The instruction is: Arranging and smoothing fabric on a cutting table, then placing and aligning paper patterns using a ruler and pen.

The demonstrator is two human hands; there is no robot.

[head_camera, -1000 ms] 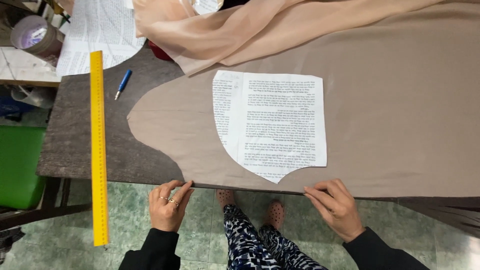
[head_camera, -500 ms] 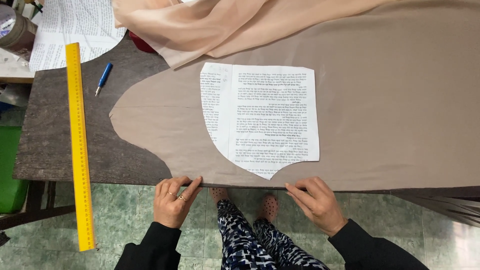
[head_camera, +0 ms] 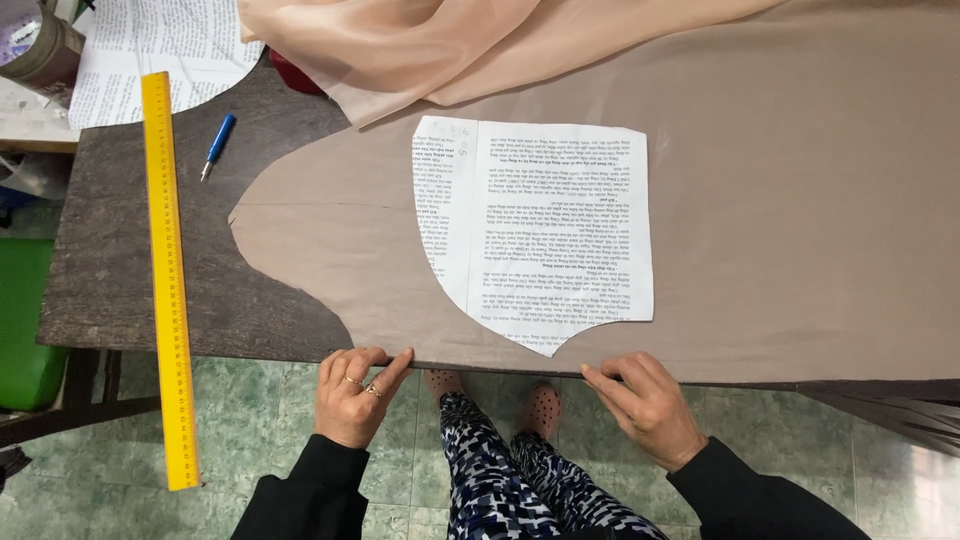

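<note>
A taupe piece of fabric (head_camera: pixel 780 220) lies spread over a dark wooden table (head_camera: pixel 130 290), its left end cut in a curve. On it rests a printed paper pattern (head_camera: pixel 545 230) with a curved lower edge. My left hand (head_camera: pixel 355 395) pinches the fabric's near edge at the table's front, with rings on its fingers. At the same edge, just right of the pattern's tip, my right hand (head_camera: pixel 645 405) holds the fabric with its fingers on top.
A long yellow ruler (head_camera: pixel 168 270) lies along the table's left side and overhangs the front. A blue pen (head_camera: pixel 216 143) lies beside it. Peach sheer fabric (head_camera: pixel 450 45) is bunched at the back. More printed paper (head_camera: pixel 150 50) sits back left. A green bin (head_camera: pixel 25 320) stands at left.
The view has shifted, so the table and fabric sit a little differently in frame. Both hands stay at the fabric's near edge, and the right hand has edged slightly left.
</note>
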